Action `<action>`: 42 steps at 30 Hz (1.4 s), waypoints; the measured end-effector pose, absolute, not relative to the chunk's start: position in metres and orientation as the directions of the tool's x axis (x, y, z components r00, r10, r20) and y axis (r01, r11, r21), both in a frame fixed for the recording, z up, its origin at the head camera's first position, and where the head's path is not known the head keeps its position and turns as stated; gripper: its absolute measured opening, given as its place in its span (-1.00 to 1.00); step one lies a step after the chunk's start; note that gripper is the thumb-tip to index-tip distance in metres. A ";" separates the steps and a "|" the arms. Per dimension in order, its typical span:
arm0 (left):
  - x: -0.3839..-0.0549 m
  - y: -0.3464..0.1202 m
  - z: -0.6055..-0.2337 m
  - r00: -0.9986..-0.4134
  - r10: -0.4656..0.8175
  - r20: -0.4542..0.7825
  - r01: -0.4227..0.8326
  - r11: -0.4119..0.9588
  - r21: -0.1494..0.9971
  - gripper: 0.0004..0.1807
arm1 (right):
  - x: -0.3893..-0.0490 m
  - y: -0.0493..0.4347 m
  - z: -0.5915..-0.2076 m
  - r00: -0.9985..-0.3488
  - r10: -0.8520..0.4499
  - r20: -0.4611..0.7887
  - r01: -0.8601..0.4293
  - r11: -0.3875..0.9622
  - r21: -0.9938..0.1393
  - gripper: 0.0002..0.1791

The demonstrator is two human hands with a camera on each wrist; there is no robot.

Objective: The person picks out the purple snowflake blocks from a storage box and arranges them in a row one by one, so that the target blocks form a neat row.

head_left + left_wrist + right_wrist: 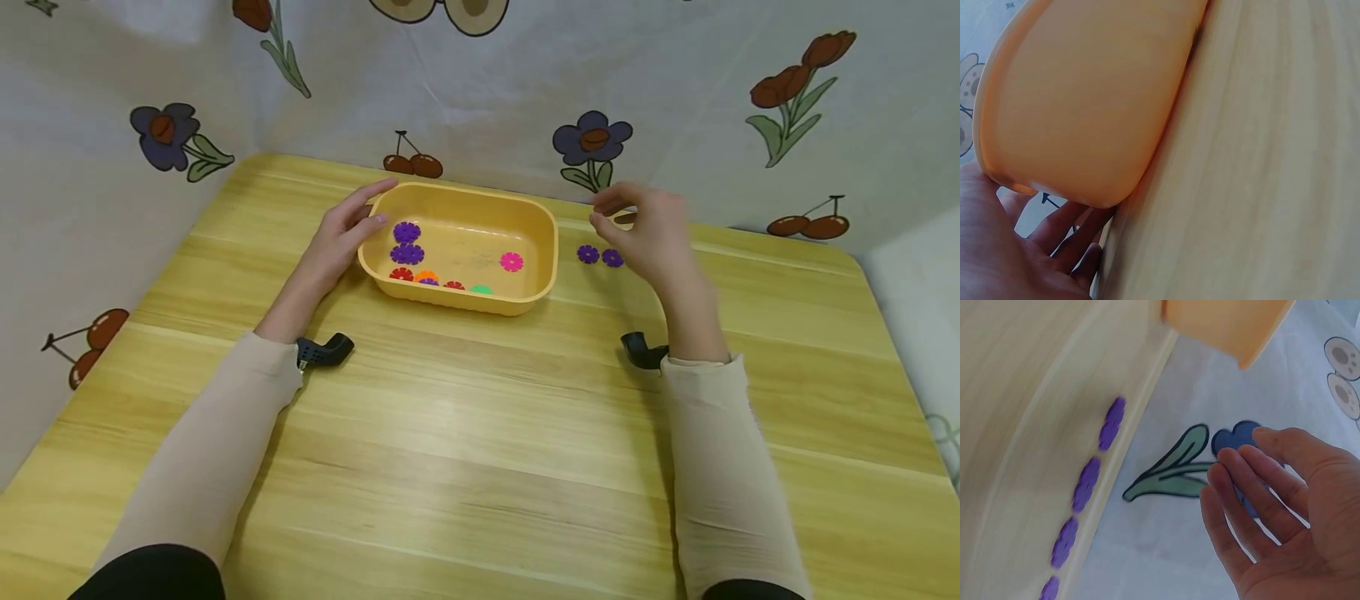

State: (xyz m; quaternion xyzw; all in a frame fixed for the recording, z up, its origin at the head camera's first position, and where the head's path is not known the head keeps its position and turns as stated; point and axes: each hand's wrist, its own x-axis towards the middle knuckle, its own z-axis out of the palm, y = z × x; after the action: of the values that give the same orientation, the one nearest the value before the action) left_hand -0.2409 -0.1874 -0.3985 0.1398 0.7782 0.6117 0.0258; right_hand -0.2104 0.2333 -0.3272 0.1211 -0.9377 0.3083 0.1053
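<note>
My left hand point(341, 233) holds the left end of a yellow plastic tub point(457, 305), its thumb at the rim. In the left wrist view several fingers lie against the tub's outer wall point(1085, 112). Inside the tub are several snowflake discs: purple discs point(407, 253) at the left, a pink disc point(512, 262) at the right, with red, orange and green ones along the near wall. My right hand point(651, 233) is raised over the table right of the tub, its fingers loosely bent and nothing between them. Below it, purple snowflake discs point(1086, 484) lie in a row.
The wooden table point(450, 433) carries the tub and the row of discs near its back edge. A white cloth point(480, 92) printed with flowers and cherries hangs right behind that edge. A black camera mount point(326, 350) juts inward from each wrist.
</note>
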 end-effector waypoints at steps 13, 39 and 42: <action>-0.242 -0.186 -0.399 -0.957 0.260 0.132 0.185 0.193 0.963 -0.46 | -0.223 0.182 -0.320 -0.934 -0.225 0.277 -0.349 0.738 -0.578 -0.73; -0.244 -0.188 -0.400 -0.952 0.269 0.144 0.191 0.156 0.969 -0.46 | -0.230 0.087 -0.317 -0.902 -0.394 0.176 -0.418 0.697 -0.582 -0.70; -0.244 -0.189 -0.400 -0.952 0.272 0.142 0.189 0.156 0.970 -0.46 | -0.231 0.076 -0.319 -0.893 -0.417 0.168 -0.432 0.694 -0.575 -0.71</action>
State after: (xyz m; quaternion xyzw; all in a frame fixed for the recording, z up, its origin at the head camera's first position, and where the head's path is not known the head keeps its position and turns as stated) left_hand -0.2442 -0.1890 -0.4004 0.1519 0.7594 0.6318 0.0330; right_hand -0.2309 0.0762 -0.3186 0.2308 -0.9203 0.3155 0.0120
